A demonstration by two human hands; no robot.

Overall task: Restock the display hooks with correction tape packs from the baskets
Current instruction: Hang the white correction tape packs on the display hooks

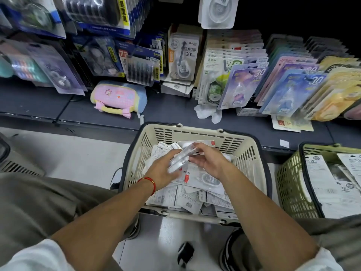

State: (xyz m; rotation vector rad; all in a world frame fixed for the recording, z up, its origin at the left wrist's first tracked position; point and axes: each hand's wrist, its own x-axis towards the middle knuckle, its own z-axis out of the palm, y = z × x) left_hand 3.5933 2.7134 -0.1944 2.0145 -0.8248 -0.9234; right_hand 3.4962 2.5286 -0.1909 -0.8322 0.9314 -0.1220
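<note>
Correction tape packs (180, 159): a small stack in clear blister shells, held just above the cream basket (197, 133) at centre frame. Left hand (163, 170), with a red cord at the wrist, grips the stack from below and the near side, fingers curled round it. Right hand (207, 160) pinches the far upper edge of the same stack, fingertips on the plastic. Exact count in the stack cannot be told; the shells blur together.

Step in hand, as judged: gathering and squaring a handful out of the basket, ahead of hanging. Next move calls for lifting the stack clear, turning the packs so their hang-holes line up, and finding the matching hook in the display at upper frame. The white pack on a hook (217, 11) at top centre looks the likeliest match, though this is not certain.

Basket contents: many loose packs (187, 200), mostly lying back-side up, printed white cards showing; more than half the floor of the basket is covered.

Adjoining: green basket (289, 184) at right edge, holding larger white cards. Grey lower shelf (78, 112) runs across mid-frame, bearing a pink and blue pouch (119, 98) and crumpled white wrapping (207, 112). Rows of coloured blister packs (289, 83) lean at upper right; blue-carded goods (93, 14) hang at upper left.

Floor: pale tile (78, 159). Person crouched or seated low, grey trousers either side.
</note>
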